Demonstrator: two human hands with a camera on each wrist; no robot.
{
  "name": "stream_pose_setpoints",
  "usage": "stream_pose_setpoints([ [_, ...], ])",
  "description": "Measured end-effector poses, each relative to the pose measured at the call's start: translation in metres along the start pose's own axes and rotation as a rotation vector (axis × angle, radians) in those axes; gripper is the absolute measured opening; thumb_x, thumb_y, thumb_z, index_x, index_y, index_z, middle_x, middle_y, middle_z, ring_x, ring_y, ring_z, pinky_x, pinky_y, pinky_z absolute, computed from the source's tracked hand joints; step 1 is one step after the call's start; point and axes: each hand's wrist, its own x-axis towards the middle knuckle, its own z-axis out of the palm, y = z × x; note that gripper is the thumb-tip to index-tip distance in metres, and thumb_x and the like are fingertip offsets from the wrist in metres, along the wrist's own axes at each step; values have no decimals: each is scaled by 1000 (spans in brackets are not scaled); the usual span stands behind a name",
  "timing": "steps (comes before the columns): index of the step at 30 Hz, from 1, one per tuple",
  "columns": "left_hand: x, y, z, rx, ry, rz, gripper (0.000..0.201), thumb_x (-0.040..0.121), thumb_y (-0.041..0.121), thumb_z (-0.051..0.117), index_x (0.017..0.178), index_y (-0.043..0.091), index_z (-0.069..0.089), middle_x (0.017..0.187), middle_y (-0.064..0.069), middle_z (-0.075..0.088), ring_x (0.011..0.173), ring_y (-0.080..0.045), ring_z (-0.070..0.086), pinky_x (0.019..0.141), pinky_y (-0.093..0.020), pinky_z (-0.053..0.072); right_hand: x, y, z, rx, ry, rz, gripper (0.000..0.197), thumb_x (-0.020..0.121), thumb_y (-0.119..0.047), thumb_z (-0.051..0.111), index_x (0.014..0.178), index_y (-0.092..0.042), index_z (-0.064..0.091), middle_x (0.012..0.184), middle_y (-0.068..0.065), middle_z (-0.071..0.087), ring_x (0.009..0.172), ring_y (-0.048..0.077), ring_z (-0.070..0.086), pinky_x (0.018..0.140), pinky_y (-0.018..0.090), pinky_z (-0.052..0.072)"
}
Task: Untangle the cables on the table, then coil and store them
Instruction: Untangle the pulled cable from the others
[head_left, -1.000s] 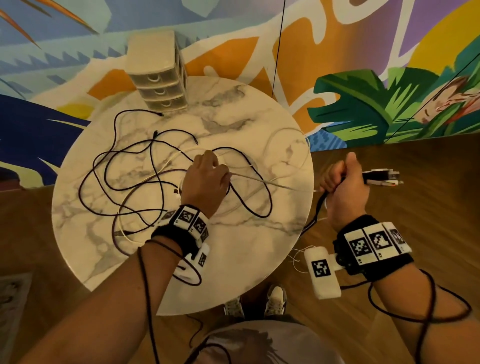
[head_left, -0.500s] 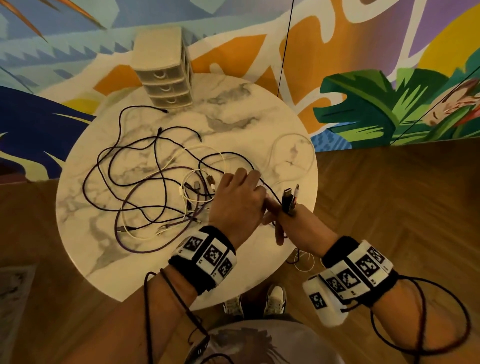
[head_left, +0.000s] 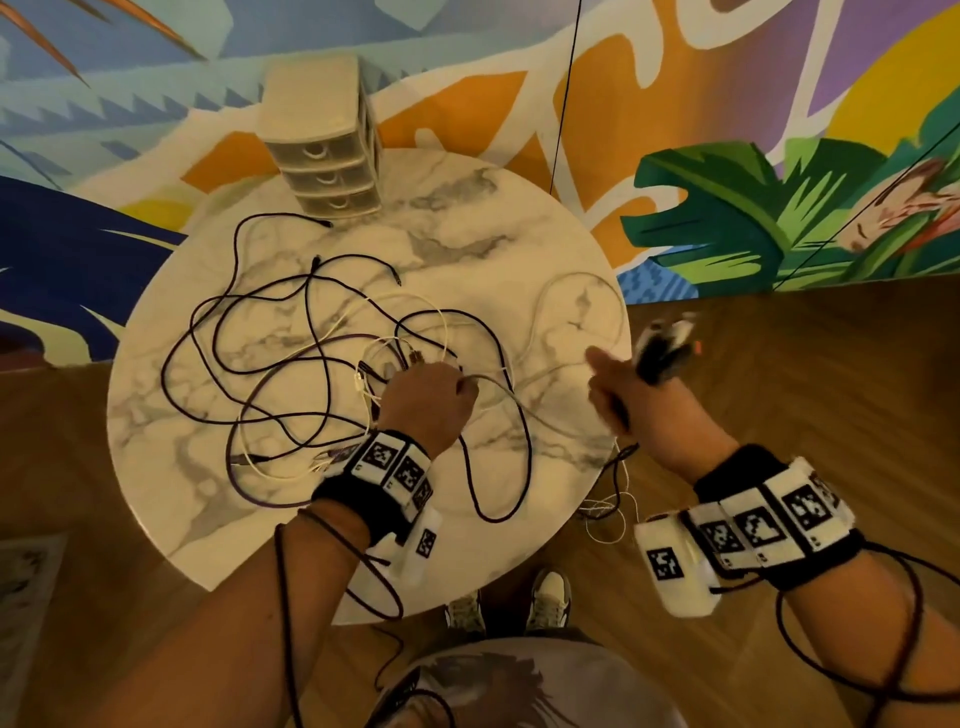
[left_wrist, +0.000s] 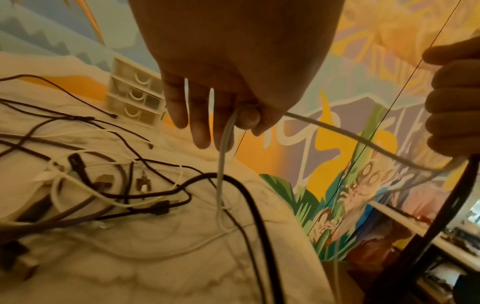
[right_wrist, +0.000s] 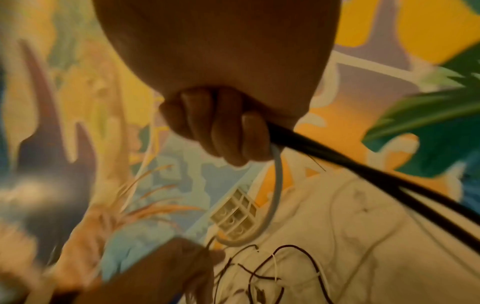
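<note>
A tangle of black, purple and white cables (head_left: 311, 374) lies on the round marble table (head_left: 519, 234). My left hand (head_left: 436, 387) hovers over the tangle's right side, pinching a pale grey cable (left_wrist: 337, 131) between thumb and fingers (left_wrist: 197, 123). That cable runs across to my right hand (head_left: 636, 397) at the table's right edge. The right hand (right_wrist: 228, 133) is a fist round the pale cable (right_wrist: 276, 185) and a thick black cable (right_wrist: 337, 156). Blurred plug ends (head_left: 667, 338) stick out above the fist.
A small beige three-drawer unit (head_left: 324, 140) stands at the table's far edge, by the painted wall. One black loop (head_left: 498, 467) reaches the near edge, and thin white wire (head_left: 608, 514) hangs off the right side. Wooden floor surrounds the table; my shoes (head_left: 545, 597) are below.
The hands, close together half a second ago, have parted. The right hand swung right and away to the table's edge with its cables. The left hand shifted left onto the tangle.
</note>
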Motion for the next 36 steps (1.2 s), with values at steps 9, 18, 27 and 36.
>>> stream_pose_setpoints([
  [9,-37,59,-13,0,216,349,19,90,29,52,84,17,66,81,0,62,84,-20,55,79,-36,38,15,12,44,-173,72,150,57,97,-56,32,81,-14,68,52,0,52,48,7,47,62,34,40],
  [18,-14,-19,56,12,131,160,24,82,12,58,105,16,63,107,-5,63,101,-29,58,89,-41,42,14,-5,24,46,437,-160,38,103,-24,34,102,-14,71,53,3,36,48,10,35,54,25,35],
  [27,-3,-82,45,-39,-347,-25,78,83,70,42,143,22,32,138,-10,45,120,-29,48,97,-40,41,14,-12,6,355,613,-162,48,103,-33,33,81,-14,70,47,2,42,43,13,33,44,21,27],
  [36,-7,29,-3,-528,17,408,15,93,32,54,101,21,62,70,12,49,61,-3,46,60,-23,36,8,-40,37,301,247,-155,49,104,-21,30,81,8,63,54,17,51,36,4,40,42,10,30],
])
